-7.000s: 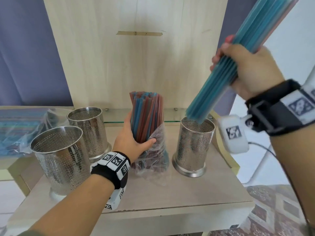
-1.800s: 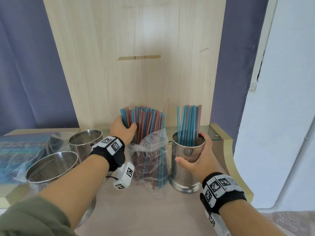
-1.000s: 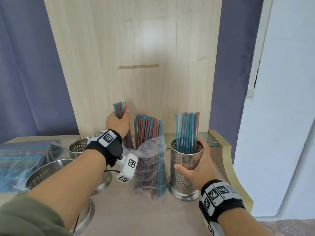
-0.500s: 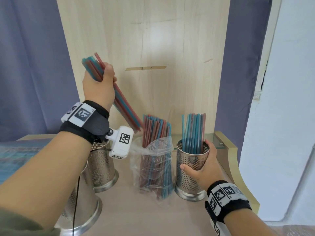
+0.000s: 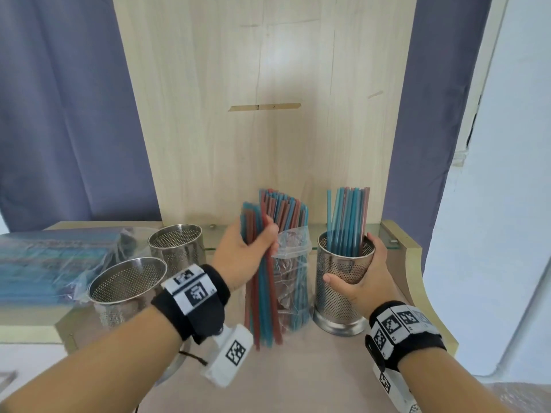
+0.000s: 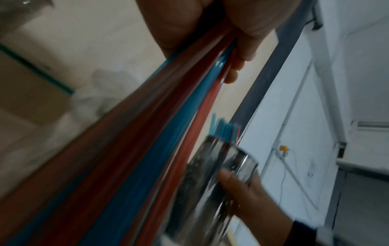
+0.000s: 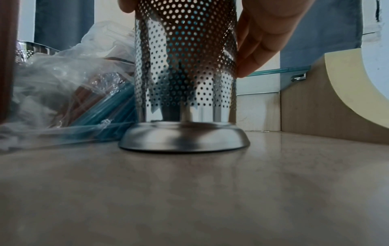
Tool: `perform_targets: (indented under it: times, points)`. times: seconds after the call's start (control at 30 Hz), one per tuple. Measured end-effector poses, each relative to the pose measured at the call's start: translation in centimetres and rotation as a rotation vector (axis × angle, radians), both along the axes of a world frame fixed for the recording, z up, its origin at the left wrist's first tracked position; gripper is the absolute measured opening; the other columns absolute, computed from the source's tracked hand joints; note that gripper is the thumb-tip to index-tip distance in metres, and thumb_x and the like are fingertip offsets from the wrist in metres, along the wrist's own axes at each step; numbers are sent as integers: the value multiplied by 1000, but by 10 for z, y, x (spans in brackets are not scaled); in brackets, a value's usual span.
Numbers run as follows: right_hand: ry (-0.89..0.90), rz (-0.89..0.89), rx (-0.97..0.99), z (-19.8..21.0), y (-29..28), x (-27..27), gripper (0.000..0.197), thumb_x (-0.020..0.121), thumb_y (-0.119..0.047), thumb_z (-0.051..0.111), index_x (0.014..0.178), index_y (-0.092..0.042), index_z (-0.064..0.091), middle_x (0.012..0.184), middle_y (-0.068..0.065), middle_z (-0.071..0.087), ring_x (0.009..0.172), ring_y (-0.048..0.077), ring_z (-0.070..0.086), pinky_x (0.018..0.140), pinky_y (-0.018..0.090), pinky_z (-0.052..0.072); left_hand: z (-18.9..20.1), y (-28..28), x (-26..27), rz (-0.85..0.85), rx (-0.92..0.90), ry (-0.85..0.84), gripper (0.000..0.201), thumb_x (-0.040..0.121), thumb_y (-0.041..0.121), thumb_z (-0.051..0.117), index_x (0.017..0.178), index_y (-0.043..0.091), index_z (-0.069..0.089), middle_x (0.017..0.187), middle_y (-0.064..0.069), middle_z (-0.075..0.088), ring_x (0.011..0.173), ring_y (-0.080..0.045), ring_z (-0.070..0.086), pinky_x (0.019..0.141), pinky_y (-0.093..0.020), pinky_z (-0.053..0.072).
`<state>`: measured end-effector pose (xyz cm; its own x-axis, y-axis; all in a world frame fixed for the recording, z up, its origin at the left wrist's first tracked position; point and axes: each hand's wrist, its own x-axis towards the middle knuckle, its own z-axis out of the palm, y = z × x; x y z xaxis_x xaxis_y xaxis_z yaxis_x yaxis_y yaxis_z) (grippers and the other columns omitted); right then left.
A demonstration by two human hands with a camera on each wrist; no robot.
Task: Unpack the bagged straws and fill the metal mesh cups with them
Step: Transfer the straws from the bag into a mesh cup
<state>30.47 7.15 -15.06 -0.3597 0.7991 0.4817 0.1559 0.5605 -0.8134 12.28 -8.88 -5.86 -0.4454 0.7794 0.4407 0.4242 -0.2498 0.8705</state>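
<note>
Straws in my hand: my left hand (image 5: 243, 257) was wrapped tight around a bunch of red and blue straws (image 5: 262, 296), held upright just in front of the bag.
Bag: the clear plastic bag (image 5: 290, 281) stood on the shelf between the cups, open at the top, with more straws poking out.
Filled cup: my right hand (image 5: 362, 281) gripped the metal mesh cup (image 5: 340, 305) on the right; blue and pink straws stood up in it.
Other cups: two metal cups, a near one (image 5: 126, 289) and a far one (image 5: 179, 247), stood on the left side.
More bags: a flat pack of blue straws (image 5: 44, 263) lay at the far left.
Shelf: I saw a pale tabletop (image 7: 189, 191) with a raised cream edge (image 7: 347, 86) on the right.
Room: a light wood board (image 5: 268, 114) stood behind, with purple curtains (image 5: 65, 114) on both sides and a white wall (image 5: 507, 174) on the right.
</note>
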Motion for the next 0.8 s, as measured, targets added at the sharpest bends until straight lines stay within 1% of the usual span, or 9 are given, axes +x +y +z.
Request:
perform_targets:
  times: [0.07,0.17,0.27,0.33,0.4,0.5,0.57,0.63,0.8]
  points:
    - [1,-4,0,0,-1,0,116,57,-27,94,146,-24,20,128,-7,46,120,14,51,102,26,38,-19,3,-2,-34,3,-21,8,96,21,58,93,13,57,68,2,62,67,-14,61,74,-33,54]
    - [2,-4,1,0,-2,0,115,58,-27,94,146,-23,20,128,-9,45,119,12,50,101,25,38,-30,5,-7,-10,15,-14,13,94,25,60,90,13,59,68,3,64,68,-12,62,73,-29,54]
    - [3,-8,-2,2,-3,0,114,58,-26,94,146,-23,20,125,-11,46,117,10,50,98,22,37,-38,6,-9,-54,-12,-31,22,89,32,63,91,10,59,71,0,65,70,-15,64,75,-35,56]
    - [1,-12,-1,3,-4,0,114,58,-26,94,146,-24,21,123,-12,46,115,9,50,97,20,37,-36,7,-7,-75,-6,-12,20,91,28,62,89,8,59,71,-1,64,70,-16,63,77,-37,56]
    - [-2,-7,-2,4,-5,1,114,58,-28,94,145,-27,20,122,-15,47,115,8,51,97,21,39,-24,8,-4,-69,37,29,19,95,21,58,86,5,59,69,-1,63,68,-16,62,74,-32,56]
    - [-7,0,-6,6,-7,3,111,58,-28,94,140,-36,19,116,-27,45,111,4,51,96,21,40,11,11,3,-40,134,-66,20,96,20,57,85,3,60,67,-2,63,64,-13,62,67,-24,56]
    - [-18,-5,-4,8,-8,4,108,57,-28,94,131,-43,16,114,-33,41,109,2,51,93,18,39,38,15,8,-31,202,-73,22,97,22,58,81,7,60,68,-3,64,64,-16,63,67,-28,58]
    - [-25,-12,-6,9,-9,5,108,55,-31,94,128,-45,15,112,-33,42,109,3,51,92,18,39,63,22,11,-39,259,-83,24,97,24,58,77,12,59,66,-1,64,65,-18,62,70,-35,59]
    - [-51,-22,-32,9,-9,5,116,52,-38,95,141,-39,20,117,-25,47,112,4,54,96,23,43,109,46,20,-82,397,-179,23,97,23,59,75,17,59,64,4,63,66,-18,61,76,-43,56]
